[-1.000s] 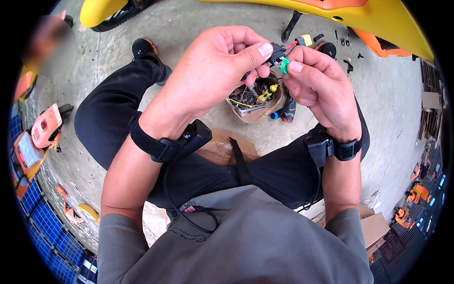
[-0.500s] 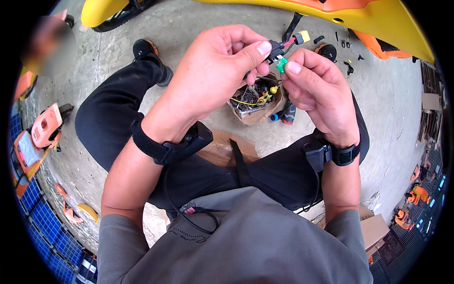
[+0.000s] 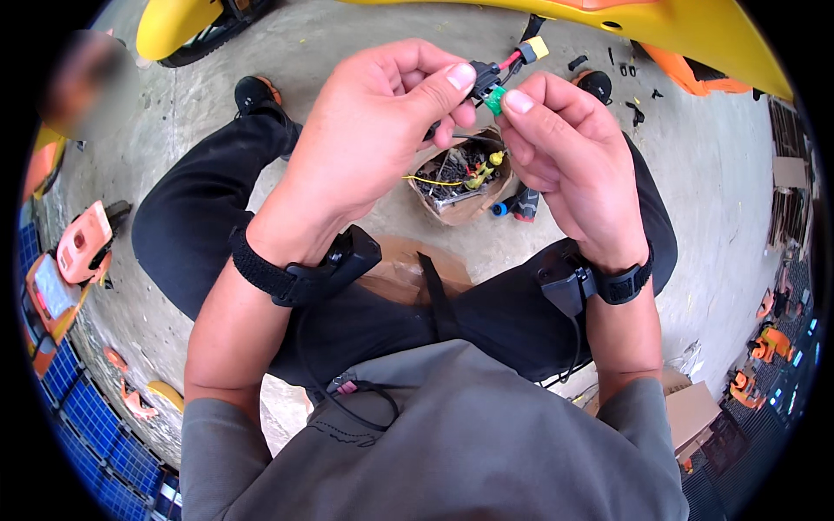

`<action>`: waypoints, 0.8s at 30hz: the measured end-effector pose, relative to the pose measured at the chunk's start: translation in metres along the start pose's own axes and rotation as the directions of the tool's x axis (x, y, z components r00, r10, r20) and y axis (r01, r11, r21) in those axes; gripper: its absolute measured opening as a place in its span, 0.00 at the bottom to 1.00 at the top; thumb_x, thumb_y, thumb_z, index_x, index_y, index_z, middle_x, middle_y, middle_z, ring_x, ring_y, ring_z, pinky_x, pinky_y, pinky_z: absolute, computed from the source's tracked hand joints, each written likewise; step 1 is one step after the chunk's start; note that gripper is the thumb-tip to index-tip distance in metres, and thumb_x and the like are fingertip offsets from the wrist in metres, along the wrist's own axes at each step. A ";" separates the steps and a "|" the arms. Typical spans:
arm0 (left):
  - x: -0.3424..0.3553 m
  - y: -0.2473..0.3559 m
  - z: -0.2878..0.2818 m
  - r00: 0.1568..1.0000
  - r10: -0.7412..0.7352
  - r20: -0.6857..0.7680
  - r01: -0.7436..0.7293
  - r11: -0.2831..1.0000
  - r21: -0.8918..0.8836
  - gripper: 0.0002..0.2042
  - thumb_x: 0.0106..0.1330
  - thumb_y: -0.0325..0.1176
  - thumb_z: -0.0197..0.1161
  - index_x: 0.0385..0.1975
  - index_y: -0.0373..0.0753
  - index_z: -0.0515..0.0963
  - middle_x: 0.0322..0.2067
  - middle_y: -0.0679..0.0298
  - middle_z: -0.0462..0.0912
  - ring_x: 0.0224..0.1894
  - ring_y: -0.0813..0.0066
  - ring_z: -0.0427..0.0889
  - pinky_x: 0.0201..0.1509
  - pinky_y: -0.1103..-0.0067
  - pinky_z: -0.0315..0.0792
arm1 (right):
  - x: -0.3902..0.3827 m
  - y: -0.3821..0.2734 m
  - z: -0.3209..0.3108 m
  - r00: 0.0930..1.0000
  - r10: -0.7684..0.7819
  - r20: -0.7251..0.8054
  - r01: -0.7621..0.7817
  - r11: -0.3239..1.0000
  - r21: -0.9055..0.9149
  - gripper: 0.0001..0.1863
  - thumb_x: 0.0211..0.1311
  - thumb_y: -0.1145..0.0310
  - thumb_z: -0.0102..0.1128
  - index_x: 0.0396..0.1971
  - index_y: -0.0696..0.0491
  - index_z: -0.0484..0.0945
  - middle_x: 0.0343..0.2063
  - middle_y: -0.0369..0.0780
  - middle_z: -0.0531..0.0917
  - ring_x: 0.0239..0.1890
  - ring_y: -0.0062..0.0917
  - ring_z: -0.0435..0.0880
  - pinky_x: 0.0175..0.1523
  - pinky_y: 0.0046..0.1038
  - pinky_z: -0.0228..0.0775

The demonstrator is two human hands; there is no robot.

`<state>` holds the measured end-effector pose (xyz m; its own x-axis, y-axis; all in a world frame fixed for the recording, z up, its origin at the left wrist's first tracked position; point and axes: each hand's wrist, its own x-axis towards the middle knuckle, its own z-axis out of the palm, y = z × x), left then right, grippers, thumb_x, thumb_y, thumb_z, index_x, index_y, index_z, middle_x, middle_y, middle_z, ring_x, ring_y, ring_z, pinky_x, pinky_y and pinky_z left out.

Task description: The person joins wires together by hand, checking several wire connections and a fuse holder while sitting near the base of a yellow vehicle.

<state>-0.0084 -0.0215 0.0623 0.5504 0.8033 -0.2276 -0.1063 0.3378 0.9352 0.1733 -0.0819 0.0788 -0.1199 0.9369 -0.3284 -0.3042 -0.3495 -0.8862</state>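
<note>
My left hand (image 3: 391, 113) pinches a black inline fuse holder (image 3: 486, 78) between thumb and fingers. From the holder, a red wire and a dark wire run to a yellow connector (image 3: 536, 49) with a grey-black back end. A green blade fuse (image 3: 494, 99) is held in the fingertips of my right hand (image 3: 569, 143). The fuse meets the near side of the holder; how deep it sits cannot be made out. Below both hands, an open cardboard box (image 3: 460, 211) holds small dark screws or fasteners and a yellow-green part with a yellow wire (image 3: 434, 181).
A dark-handled tool with red trim (image 3: 526, 206) lies beside the box, near a blue-tipped piece (image 3: 499, 209). Yellow bodywork (image 3: 695, 43) overhangs the far side. Small black parts (image 3: 637, 113) lie on the concrete at right. Blue crates (image 3: 87, 417) line the left; flattened cardboard (image 3: 786, 174) stands right.
Both hands, with the fuse holder and green fuse, have shifted slightly left in the picture. The fuse appears closer against the holder, its metal prongs less visible.
</note>
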 end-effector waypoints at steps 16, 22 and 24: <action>-0.001 -0.002 0.002 0.999 -0.051 0.009 0.052 0.997 -0.064 0.12 0.73 0.38 0.55 0.43 0.35 0.78 0.27 0.71 0.79 0.24 0.91 0.70 0.24 0.91 0.59 | 0.000 -0.001 0.005 0.999 -0.022 -0.040 0.024 0.999 0.042 0.12 0.66 0.64 0.61 0.24 0.52 0.73 0.18 0.26 0.71 0.19 0.06 0.62 0.22 0.13 0.50; -0.001 -0.002 0.003 0.999 -0.048 0.002 0.048 0.996 -0.069 0.12 0.72 0.37 0.56 0.43 0.35 0.78 0.27 0.71 0.79 0.25 0.90 0.70 0.26 0.90 0.60 | 0.000 0.002 0.005 0.999 -0.035 -0.026 0.036 0.998 0.056 0.12 0.66 0.65 0.60 0.24 0.52 0.72 0.17 0.27 0.70 0.18 0.07 0.62 0.21 0.14 0.48; -0.001 -0.002 0.003 0.999 -0.047 0.000 0.047 0.996 -0.069 0.11 0.72 0.37 0.56 0.43 0.35 0.78 0.27 0.71 0.79 0.25 0.90 0.70 0.26 0.90 0.60 | 0.000 0.001 0.005 0.999 -0.041 -0.019 0.041 0.998 0.052 0.12 0.67 0.65 0.59 0.24 0.52 0.72 0.17 0.27 0.69 0.18 0.07 0.61 0.21 0.14 0.47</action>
<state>-0.0062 -0.0242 0.0618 0.5545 0.7866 -0.2718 -0.1374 0.4087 0.9023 0.1678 -0.0821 0.0795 -0.0898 0.9503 -0.2982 -0.3577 -0.3103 -0.8808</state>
